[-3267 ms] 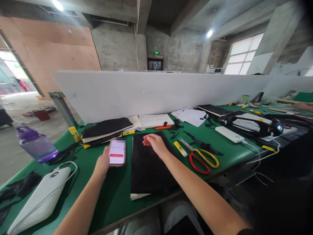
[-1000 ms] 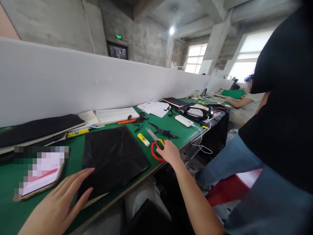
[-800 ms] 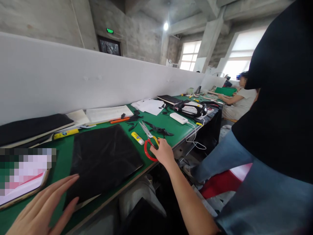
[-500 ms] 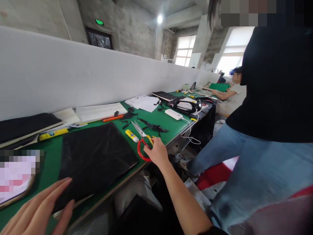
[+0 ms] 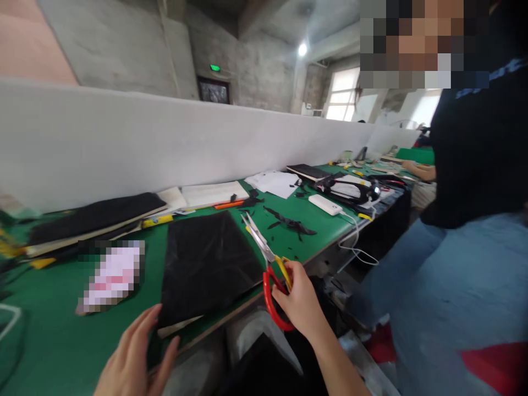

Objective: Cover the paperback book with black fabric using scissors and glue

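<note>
Right grip (image 5: pixel 300 297): clamped on scissors (image 5: pixel 269 256)
Scissors: over the surface's (image 5: pixel 49 294) front edge, right of black pad (image 5: pixel 208 267)
Left grip (image 5: pixel 132 352): fingers apart, near pad's corner
Risk: slightly parted blades (image 5: pixel 258 237) could nick the pad if swung low leftward

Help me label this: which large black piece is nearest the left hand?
The large black piece at the table's near edge; the others lie back near the white partition.

Pixelation obscures the phone (image 5: pixel 113 280), and the bottom edge crops the left hand (image 5: pixel 132 352).
</note>
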Demonstrator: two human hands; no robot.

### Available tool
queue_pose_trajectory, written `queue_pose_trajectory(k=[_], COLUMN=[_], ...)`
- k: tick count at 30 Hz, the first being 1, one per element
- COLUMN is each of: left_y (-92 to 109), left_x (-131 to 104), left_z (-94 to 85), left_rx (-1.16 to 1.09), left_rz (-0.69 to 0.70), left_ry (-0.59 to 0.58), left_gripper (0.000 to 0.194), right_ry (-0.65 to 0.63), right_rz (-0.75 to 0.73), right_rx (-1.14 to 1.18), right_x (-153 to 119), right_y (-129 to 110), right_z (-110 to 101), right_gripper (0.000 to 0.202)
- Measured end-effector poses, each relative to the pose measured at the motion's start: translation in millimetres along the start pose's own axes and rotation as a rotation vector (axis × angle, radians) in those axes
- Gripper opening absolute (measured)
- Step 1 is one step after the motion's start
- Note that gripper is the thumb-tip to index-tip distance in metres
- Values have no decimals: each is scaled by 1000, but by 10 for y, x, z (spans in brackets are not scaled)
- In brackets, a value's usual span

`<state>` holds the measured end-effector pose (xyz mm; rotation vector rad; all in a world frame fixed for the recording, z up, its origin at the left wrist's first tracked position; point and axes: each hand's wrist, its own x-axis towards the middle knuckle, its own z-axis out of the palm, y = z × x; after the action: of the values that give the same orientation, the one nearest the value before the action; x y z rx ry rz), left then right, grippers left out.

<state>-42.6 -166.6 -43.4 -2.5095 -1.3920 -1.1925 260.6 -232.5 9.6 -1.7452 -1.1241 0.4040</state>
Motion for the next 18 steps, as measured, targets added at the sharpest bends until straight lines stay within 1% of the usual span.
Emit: queue_pose_trajectory(k=[4,6,7,10,13,18], left_y=[192,243,258,285,304,331], left_x=[14,19,18,4,-13,-36], left_z=[-64,-77,-77,-66,-51,2], left_rx=[110,166,188,231,237,238], left_rz=[50,68,81,106,123,223], left_ry=[50,77,81,76,65,59], left_gripper=[62,63,64,65,61,58], right_ry=[-61,-105,-106,-71,-16,36], right_rz=[26,25,28,6,-39,-88], right_rx=[-57,-55,-66,-154,-243,-305], right_x=[17,56,79,158,271,586], right_y=[81,128,144,156,125,31], right_z=[34,54,61,63,34,-22], right_gripper=[37,38,39,44,44,43])
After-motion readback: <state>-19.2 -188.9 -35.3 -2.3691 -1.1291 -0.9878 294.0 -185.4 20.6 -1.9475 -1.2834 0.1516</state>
